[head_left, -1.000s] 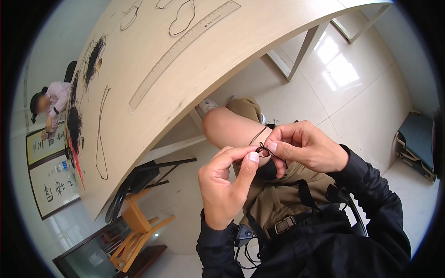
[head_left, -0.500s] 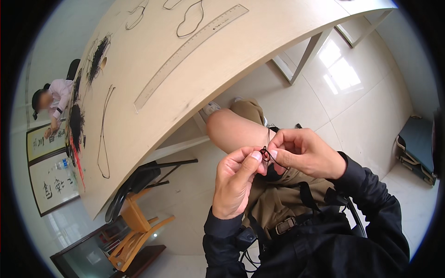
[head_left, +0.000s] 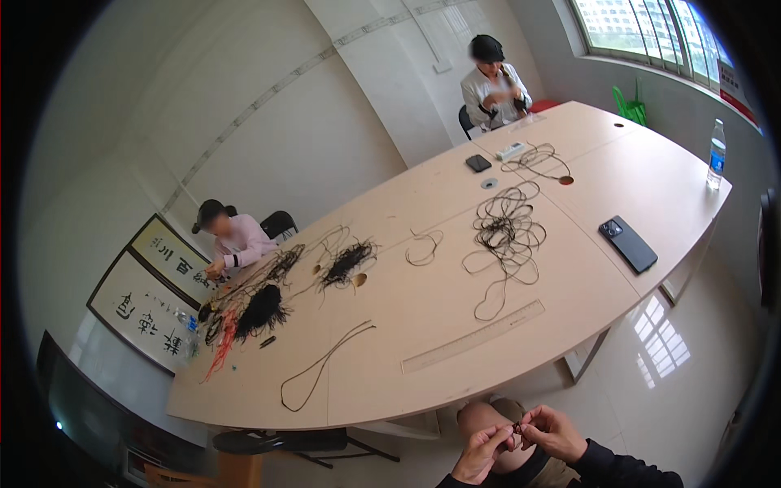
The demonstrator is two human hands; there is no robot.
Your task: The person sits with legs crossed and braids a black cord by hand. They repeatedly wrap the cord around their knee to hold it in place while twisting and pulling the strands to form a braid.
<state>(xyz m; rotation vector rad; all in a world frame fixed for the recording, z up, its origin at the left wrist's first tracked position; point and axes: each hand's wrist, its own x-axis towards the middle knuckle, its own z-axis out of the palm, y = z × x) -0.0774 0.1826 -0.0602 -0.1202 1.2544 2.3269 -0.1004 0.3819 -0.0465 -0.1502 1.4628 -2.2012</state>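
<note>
Low in the picture, just off the table's front edge, my left hand (head_left: 480, 452) and my right hand (head_left: 555, 434) meet above my bare knee. Both pinch a thin dark cord (head_left: 517, 428) between thumb and fingers. Its small knotted part sits where the fingertips come together; at this size its shape cannot be made out. A clear ruler (head_left: 472, 337) lies on the tabletop closest to my hands. Left of the ruler is a loop of dark cord (head_left: 309, 376), and beyond it a big tangle of cord (head_left: 506, 229).
On the table (head_left: 569, 268) are a black phone (head_left: 627, 244), a water bottle (head_left: 716, 156), a second phone (head_left: 478, 163), and bundles of black threads (head_left: 262, 311) with red strands (head_left: 221, 348). Two people sit across, one in pink (head_left: 242, 236), one in white (head_left: 496, 89). A folding chair (head_left: 281, 440) stands below.
The view has tilted up, so the whole table and both people show and my hands sit lower in the picture. Both hands still pinch the cord.
</note>
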